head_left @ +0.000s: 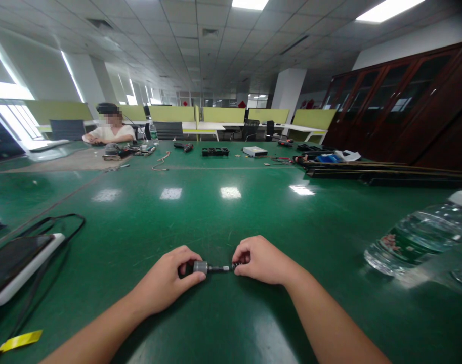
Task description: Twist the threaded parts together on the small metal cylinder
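Observation:
Low over the green table (pixel 200 212), my left hand (pixel 173 273) grips a grey metal cylinder (pixel 201 267) between thumb and fingers. A thin dark shaft with a bright tip (pixel 219 269) runs from the cylinder toward the right. Just past that tip, my right hand (pixel 259 260) pinches a small dark ribbed piece (pixel 236 265). The fingers cover most of this piece, so I cannot tell its exact kind. Whether it touches the shaft's tip is too small to tell.
A phone-like device (pixel 22 263) with a black strap lies at left, a yellow tag (pixel 21 340) below it. A water bottle (pixel 416 232) lies at right. Farther back are a power drill (pixel 183 146), a white box (pixel 255 151), black rails (pixel 382 172) and a seated person (pixel 115 132).

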Motion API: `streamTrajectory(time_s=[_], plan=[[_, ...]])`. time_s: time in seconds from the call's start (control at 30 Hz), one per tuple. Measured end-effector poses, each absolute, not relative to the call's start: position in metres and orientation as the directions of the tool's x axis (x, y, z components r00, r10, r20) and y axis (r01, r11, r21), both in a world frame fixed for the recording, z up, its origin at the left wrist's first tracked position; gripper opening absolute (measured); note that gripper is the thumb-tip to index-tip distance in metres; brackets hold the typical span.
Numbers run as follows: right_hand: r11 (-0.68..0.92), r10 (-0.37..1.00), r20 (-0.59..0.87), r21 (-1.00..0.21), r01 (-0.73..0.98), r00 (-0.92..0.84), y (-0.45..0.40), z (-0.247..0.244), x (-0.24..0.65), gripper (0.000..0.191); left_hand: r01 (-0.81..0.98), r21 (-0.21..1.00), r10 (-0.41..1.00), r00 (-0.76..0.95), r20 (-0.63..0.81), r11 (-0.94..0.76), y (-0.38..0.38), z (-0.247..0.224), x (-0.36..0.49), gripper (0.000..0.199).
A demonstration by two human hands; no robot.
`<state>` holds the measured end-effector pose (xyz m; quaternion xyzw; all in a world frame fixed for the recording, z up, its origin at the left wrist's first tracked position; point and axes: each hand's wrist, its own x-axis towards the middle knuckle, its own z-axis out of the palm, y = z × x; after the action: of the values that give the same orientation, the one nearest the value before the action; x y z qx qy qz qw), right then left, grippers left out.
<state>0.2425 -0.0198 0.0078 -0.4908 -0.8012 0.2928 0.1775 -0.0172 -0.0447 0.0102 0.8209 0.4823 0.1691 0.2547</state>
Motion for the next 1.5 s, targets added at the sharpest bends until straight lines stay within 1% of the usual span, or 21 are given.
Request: streamTrajectory(time_s=[0.37, 0.53, 0.7, 0.77, 0.83, 0.9, 1.0, 1.17, 1.23, 1.33, 1.37, 1.4, 1.5], plan=[[0.361, 0.871, 0.003, -0.682, 0.636, -0.491, -0.021, 0.009, 0.241, 0.014, 0.702, 0.587, 0.879, 0.475, 0.037, -0.404, -0.045, 0.010, -0.017, 0.024], [0.362, 0.869, 0.000, -0.681, 0.637, -0.494, -0.021, 0.007, 0.241, 0.014, 0.698, 0.588, 0.878, 0.477, 0.045, -0.409, -0.044, 0.009, -0.017, 0.023], [0.389, 0.866, 0.052, -0.694, 0.606, -0.497, -0.023, 0.002, 0.232, 0.013, 0.699, 0.589, 0.878, 0.477, 0.037, -0.404, -0.044, 0.010, -0.017, 0.022], [0.366, 0.874, 0.064, -0.740, 0.565, -0.481, -0.025, -0.001, 0.224, 0.017, 0.699, 0.589, 0.880, 0.473, 0.043, -0.405, -0.045, 0.010, -0.017, 0.020], [0.333, 0.874, 0.074, -0.811, 0.481, -0.480, -0.027, -0.004, 0.216, 0.029, 0.701, 0.589, 0.883, 0.468, 0.046, -0.402, -0.045, 0.009, -0.017, 0.019], [0.326, 0.872, 0.094, -0.843, 0.428, -0.480, -0.028, -0.006, 0.211, 0.037, 0.707, 0.589, 0.887, 0.460, 0.038, -0.392, -0.045, 0.009, -0.017, 0.019], [0.319, 0.879, 0.101, -0.851, 0.416, -0.467, -0.029, -0.008, 0.209, 0.041, 0.717, 0.588, 0.894, 0.447, 0.023, -0.374, -0.045, 0.009, -0.016, 0.020], [0.328, 0.885, 0.100, -0.827, 0.456, -0.455, -0.028, -0.008, 0.210, 0.038, 0.724, 0.588, 0.898, 0.440, 0.009, -0.360, -0.047, 0.010, -0.016, 0.020], [0.328, 0.886, 0.100, -0.825, 0.460, -0.452, -0.028, -0.008, 0.209, 0.038, 0.722, 0.592, 0.899, 0.439, 0.009, -0.358, -0.048, 0.008, -0.016, 0.024], [0.321, 0.889, 0.097, -0.829, 0.457, -0.448, -0.028, -0.008, 0.209, 0.037, 0.708, 0.614, 0.907, 0.419, 0.031, -0.348, -0.048, 0.005, -0.018, 0.043], [0.319, 0.889, 0.096, -0.831, 0.456, -0.448, -0.028, -0.009, 0.209, 0.037, 0.700, 0.621, 0.907, 0.418, 0.043, -0.352, -0.048, 0.003, -0.018, 0.045], [0.319, 0.889, 0.095, -0.831, 0.455, -0.449, -0.028, -0.009, 0.209, 0.037, 0.693, 0.624, 0.904, 0.425, 0.054, -0.363, -0.047, 0.002, -0.019, 0.043], [0.324, 0.885, 0.095, -0.828, 0.457, -0.456, -0.029, -0.009, 0.209, 0.036, 0.679, 0.618, 0.886, 0.460, 0.061, -0.395, -0.046, 0.001, -0.020, 0.030]])
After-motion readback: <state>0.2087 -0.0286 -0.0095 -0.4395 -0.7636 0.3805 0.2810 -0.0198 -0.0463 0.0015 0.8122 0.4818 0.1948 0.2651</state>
